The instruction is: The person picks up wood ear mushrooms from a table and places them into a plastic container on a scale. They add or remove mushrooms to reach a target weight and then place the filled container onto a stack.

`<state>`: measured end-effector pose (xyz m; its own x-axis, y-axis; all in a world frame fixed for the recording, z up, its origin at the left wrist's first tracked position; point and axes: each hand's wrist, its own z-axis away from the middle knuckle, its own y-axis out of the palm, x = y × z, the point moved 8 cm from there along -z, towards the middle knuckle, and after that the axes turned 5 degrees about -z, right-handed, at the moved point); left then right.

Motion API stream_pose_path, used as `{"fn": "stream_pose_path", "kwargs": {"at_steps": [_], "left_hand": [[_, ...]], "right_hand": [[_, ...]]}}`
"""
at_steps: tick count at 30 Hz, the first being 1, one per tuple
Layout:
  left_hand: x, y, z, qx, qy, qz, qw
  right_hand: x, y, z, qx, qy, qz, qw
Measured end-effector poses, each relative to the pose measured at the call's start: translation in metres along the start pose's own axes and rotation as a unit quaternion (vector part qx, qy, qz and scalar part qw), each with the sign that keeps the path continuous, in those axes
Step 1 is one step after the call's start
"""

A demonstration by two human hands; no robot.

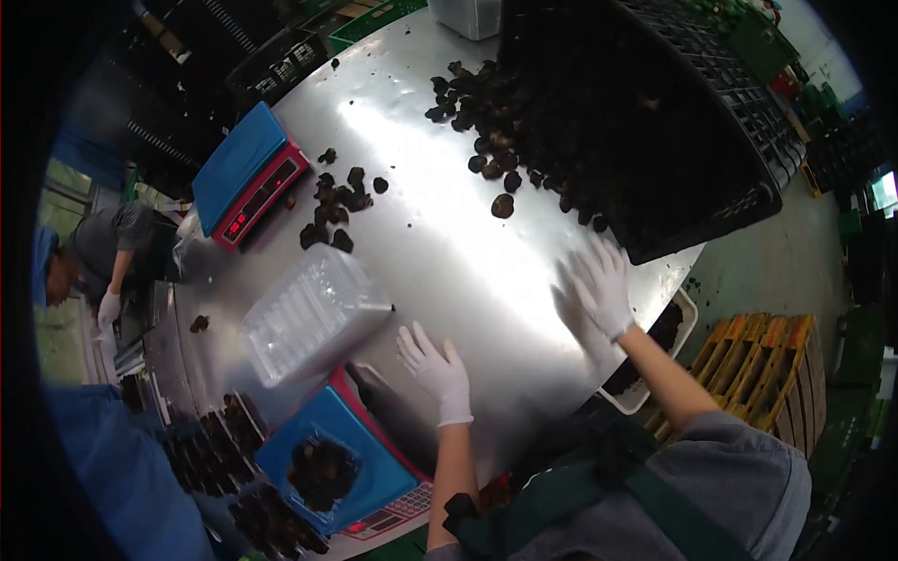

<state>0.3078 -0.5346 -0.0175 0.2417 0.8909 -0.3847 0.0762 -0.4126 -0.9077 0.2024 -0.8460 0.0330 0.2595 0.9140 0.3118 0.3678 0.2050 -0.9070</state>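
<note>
Packing workshop, by the look of it: weigh-and-tray work, industrial kit.

Big bare-metal table (pixel 421 234) with two digital scales, one blue-topped scale (pixel 241 154) at the far left side and a second blue-topped scale (pixel 379 449) close in, a small tray of dark pieces on it; clear plastic trays (pixel 313 313) between them, dark lumpy pieces (pixel 502 206) loose beside a large black crate (pixel 748 122), filled trays (pixel 210 458) lower left, wooden pallets (pixel 748 365) on hard floor (pixel 772 257), green crate (pixel 383 21) behind, co-worker (pixel 112 234) in blue cap and white gloves.
</note>
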Motion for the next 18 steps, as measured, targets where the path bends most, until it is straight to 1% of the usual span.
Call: {"fn": "stream_pose_path", "kwargs": {"at_steps": [2, 3, 5, 6, 8, 9, 10, 12, 13, 14, 16, 17, 18], "left_hand": [[-0.007, -0.001, -0.012, -0.007, -0.012, -0.052, 0.999], [-0.007, 0.002, -0.015, -0.009, -0.016, -0.041, 0.999], [0.001, 0.002, -0.011, -0.011, -0.013, -0.023, 1.0], [0.001, 0.001, -0.011, -0.013, -0.014, -0.028, 0.999], [-0.003, 0.0, -0.012, -0.022, -0.022, -0.035, 0.999], [-0.005, 0.0, -0.014, -0.023, -0.02, -0.034, 0.999], [-0.004, 0.0, -0.014, -0.021, -0.019, -0.033, 0.999], [-0.005, -0.002, -0.014, -0.022, -0.016, -0.03, 0.999], [-0.007, -0.003, -0.016, -0.025, -0.015, -0.028, 0.999], [-0.008, -0.003, -0.014, -0.026, -0.014, -0.027, 0.999], [-0.006, -0.002, -0.014, -0.026, -0.011, -0.03, 0.999], [-0.006, -0.001, -0.014, -0.028, -0.01, -0.032, 0.999], [-0.005, -0.001, -0.014, -0.028, -0.011, -0.025, 0.999]], "right_hand": [[0.0, -0.021, -0.092, -0.067, 0.0, -0.033, 0.997], [-0.016, -0.027, -0.136, -0.126, 0.016, -0.043, 0.991], [-0.067, -0.022, -0.207, -0.186, 0.101, 0.092, 0.973], [-0.09, -0.015, -0.229, -0.217, 0.134, 0.137, 0.957], [-0.104, 0.015, -0.238, -0.155, 0.148, 0.141, 0.967], [-0.102, 0.039, -0.232, -0.103, 0.113, 0.121, 0.981], [-0.093, 0.051, -0.22, -0.015, 0.131, 0.094, 0.987], [-0.067, 0.039, -0.19, 0.002, 0.113, -0.061, 0.992], [-0.064, 0.014, -0.18, -0.049, 0.13, -0.112, 0.984], [-0.077, -0.001, -0.172, -0.121, 0.158, -0.226, 0.953], [-0.091, -0.031, -0.159, -0.25, 0.137, -0.084, 0.955], [-0.088, -0.031, -0.159, -0.26, 0.125, 0.039, 0.957], [-0.096, -0.01, -0.162, -0.215, 0.143, 0.087, 0.962]]}}
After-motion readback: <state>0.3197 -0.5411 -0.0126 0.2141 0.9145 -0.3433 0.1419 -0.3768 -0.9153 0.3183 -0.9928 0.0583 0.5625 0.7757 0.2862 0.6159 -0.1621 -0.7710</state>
